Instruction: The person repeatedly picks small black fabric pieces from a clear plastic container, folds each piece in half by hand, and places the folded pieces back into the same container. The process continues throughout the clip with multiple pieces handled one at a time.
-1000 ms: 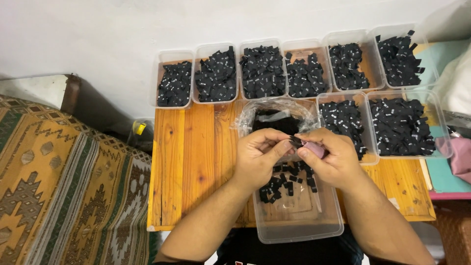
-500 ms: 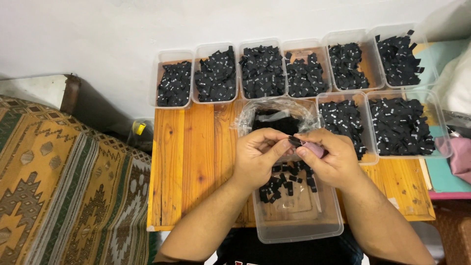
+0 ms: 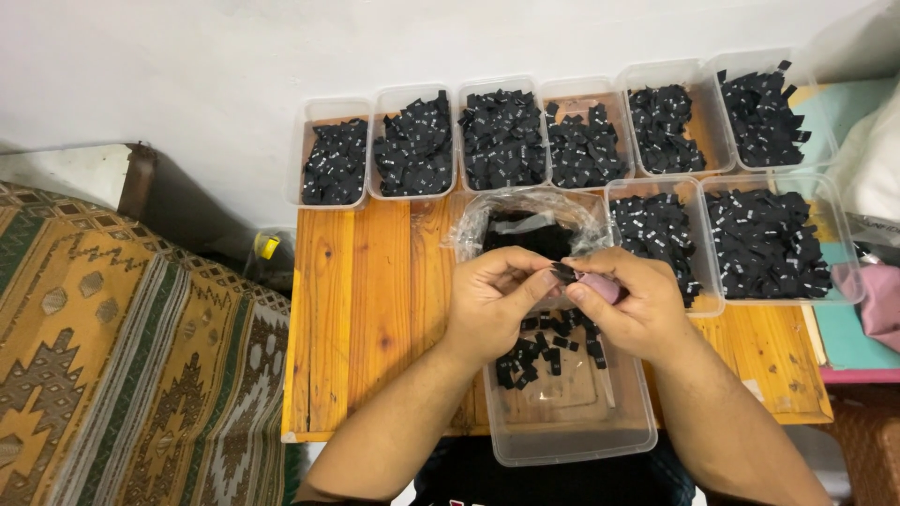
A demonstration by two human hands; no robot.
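Note:
My left hand (image 3: 492,295) and my right hand (image 3: 633,305) meet above a clear plastic tub (image 3: 572,426). Between the fingertips of both hands is a small black fabric label (image 3: 563,273). The right hand also grips a small pink tool (image 3: 600,286). Several loose black labels (image 3: 548,347) lie in the tub below the hands. Just behind the hands stands an open clear plastic bag (image 3: 525,230) with black labels inside.
A low wooden table (image 3: 375,309) carries two rows of clear tubs (image 3: 506,136) filled with black labels, more at the right (image 3: 764,239). A patterned rug (image 3: 122,365) covers the floor at left. A white wall runs behind. Pink cloth (image 3: 881,300) lies at the right edge.

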